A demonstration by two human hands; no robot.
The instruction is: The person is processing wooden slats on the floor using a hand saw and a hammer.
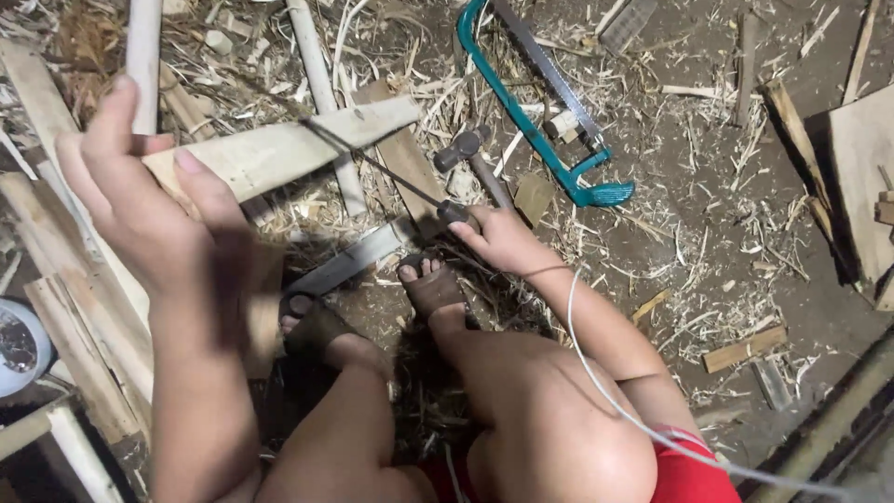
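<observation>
Left hand (154, 200) nearest lens, raised, gripping flat pale wood strip (279, 149). Right hand (498, 237) low by feet, closed on dark knife handle (453, 211); blade (349, 261) flat on ground. Step judged: trimming strip. Next move needs blade brought to strip edge, steady hold. Count: one hammer (470, 154), one teal hacksaw (540, 112), two sandalled feet.

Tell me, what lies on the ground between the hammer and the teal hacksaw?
In the head view, only straw, wood shavings and a small wood offcut lie between the hammer and the hacksaw.
</observation>
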